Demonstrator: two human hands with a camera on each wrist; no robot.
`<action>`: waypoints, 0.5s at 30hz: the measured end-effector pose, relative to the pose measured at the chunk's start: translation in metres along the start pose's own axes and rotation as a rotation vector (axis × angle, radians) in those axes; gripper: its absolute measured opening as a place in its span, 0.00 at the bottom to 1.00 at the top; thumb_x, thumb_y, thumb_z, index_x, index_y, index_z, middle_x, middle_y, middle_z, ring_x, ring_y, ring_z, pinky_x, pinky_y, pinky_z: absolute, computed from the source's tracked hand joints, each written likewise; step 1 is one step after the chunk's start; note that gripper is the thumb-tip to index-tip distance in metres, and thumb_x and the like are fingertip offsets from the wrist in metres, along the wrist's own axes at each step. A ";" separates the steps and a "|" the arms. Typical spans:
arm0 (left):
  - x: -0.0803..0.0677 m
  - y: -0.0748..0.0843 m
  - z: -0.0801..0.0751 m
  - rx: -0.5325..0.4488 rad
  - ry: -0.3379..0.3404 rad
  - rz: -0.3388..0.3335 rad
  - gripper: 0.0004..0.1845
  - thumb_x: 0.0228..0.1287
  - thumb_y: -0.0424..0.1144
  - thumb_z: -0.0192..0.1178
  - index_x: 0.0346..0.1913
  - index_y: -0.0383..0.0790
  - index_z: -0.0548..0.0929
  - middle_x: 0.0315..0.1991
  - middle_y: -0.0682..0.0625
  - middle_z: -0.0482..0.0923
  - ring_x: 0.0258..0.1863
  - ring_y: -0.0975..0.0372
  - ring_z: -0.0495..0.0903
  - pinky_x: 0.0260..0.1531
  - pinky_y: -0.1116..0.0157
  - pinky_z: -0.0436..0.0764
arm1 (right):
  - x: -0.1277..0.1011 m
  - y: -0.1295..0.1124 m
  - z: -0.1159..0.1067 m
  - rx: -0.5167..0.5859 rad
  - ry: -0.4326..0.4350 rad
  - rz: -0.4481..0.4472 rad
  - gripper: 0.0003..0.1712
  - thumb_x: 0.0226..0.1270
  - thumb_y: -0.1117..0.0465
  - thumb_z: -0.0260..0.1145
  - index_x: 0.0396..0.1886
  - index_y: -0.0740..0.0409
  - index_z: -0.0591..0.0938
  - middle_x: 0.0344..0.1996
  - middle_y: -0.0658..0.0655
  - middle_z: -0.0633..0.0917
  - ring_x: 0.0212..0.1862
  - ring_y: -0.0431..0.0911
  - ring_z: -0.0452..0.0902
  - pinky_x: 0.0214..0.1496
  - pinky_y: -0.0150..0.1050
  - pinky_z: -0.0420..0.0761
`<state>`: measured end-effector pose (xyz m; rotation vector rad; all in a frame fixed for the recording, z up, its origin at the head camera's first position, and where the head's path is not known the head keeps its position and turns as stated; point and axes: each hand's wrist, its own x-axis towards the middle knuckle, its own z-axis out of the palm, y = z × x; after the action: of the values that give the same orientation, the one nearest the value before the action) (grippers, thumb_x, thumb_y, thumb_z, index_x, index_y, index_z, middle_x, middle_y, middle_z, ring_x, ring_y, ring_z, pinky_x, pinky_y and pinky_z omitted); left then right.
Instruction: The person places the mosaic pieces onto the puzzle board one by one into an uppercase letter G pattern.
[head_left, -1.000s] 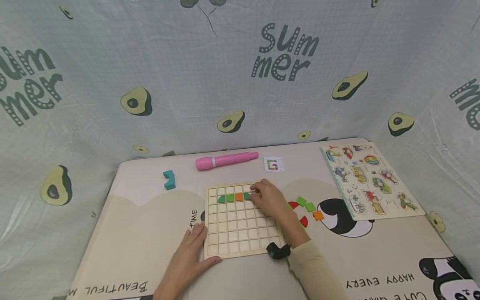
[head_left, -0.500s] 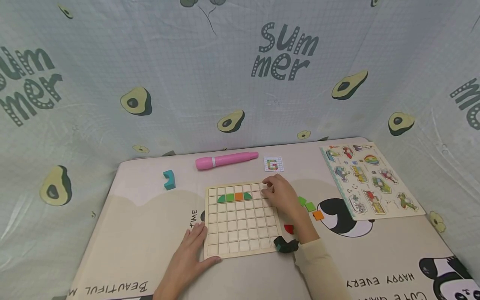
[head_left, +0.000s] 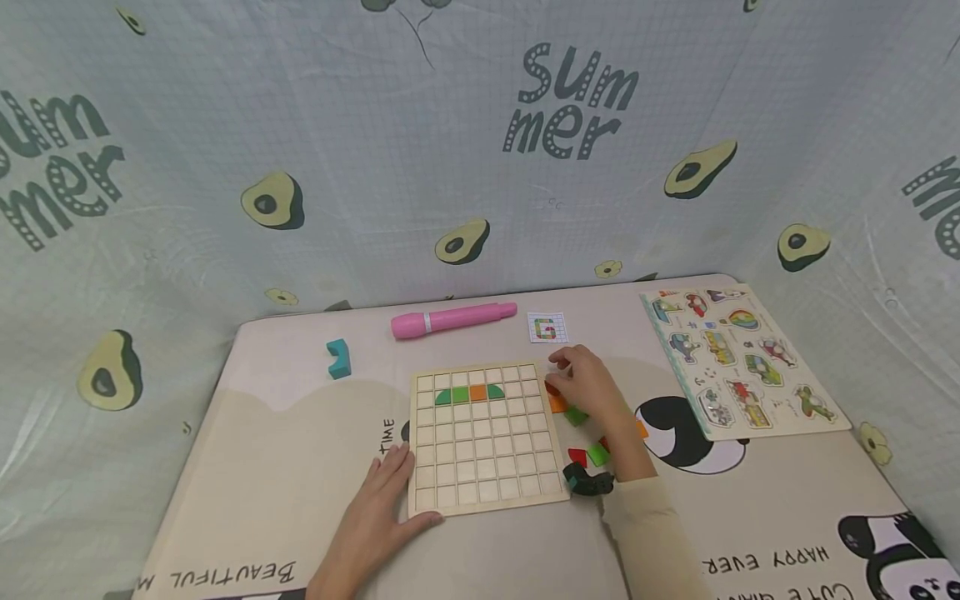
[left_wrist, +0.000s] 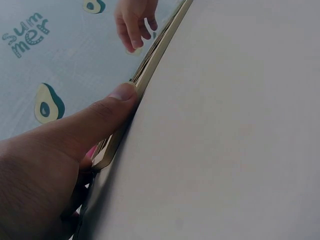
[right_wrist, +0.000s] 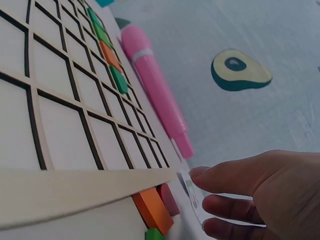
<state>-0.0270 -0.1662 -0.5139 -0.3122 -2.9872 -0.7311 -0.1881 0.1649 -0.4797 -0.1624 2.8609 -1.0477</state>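
A wooden grid board (head_left: pixel 491 507) lies before me. One of its upper rows holds a green quarter-round tile (head_left: pixel 443 398), a green square (head_left: pixel 460 395), an orange square (head_left: pixel 478 392) and another green quarter-round (head_left: pixel 495 391). At its lower left corner rests my left hand (head_left: pixel 378 508), with fingertips by the left edge and thumb against the front edge. My right hand (head_left: pixel 592 387) is just past the right edge, fingers loosely bent and nothing visible between them. Below it lie loose tiles: orange (head_left: pixel 557 403), green (head_left: pixel 576 417) and red (head_left: pixel 577 457). The hand and forearm partly cover the pile.
A pink pen-shaped object (head_left: pixel 453 321) and a small printed pattern card (head_left: pixel 548 327) lie behind the board. To the left stands a teal block (head_left: pixel 341 359). A picture puzzle board (head_left: pixel 720 312) lies at the far right. A patterned curtain (head_left: pixel 360 167) rises behind the table.
My right hand has moved right, from the tile row to beyond the board's right edge, leaving the second green quarter-round uncovered. Loose tiles near the edge have come into sight. My left hand stays put.
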 end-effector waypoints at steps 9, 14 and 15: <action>0.000 -0.002 0.001 0.004 0.012 0.017 0.51 0.48 0.66 0.71 0.69 0.33 0.73 0.72 0.42 0.70 0.75 0.51 0.66 0.81 0.72 0.44 | -0.006 0.008 -0.014 0.017 -0.018 0.076 0.19 0.70 0.55 0.64 0.57 0.59 0.81 0.51 0.61 0.81 0.50 0.54 0.77 0.53 0.47 0.88; -0.001 -0.002 0.002 -0.004 0.021 0.025 0.51 0.48 0.66 0.71 0.69 0.33 0.74 0.72 0.42 0.70 0.75 0.51 0.66 0.81 0.76 0.39 | -0.008 0.016 -0.024 0.004 -0.021 0.094 0.20 0.69 0.57 0.65 0.56 0.61 0.81 0.50 0.63 0.81 0.51 0.56 0.77 0.56 0.51 0.86; -0.001 -0.003 0.002 -0.006 0.022 0.026 0.51 0.48 0.65 0.72 0.69 0.33 0.74 0.72 0.42 0.70 0.75 0.51 0.66 0.81 0.76 0.39 | -0.009 0.018 -0.026 0.002 -0.025 0.100 0.20 0.69 0.57 0.65 0.56 0.62 0.81 0.50 0.63 0.81 0.51 0.56 0.77 0.56 0.52 0.86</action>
<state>-0.0270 -0.1678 -0.5166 -0.3408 -2.9553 -0.7359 -0.1838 0.1963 -0.4710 -0.0311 2.8131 -1.0227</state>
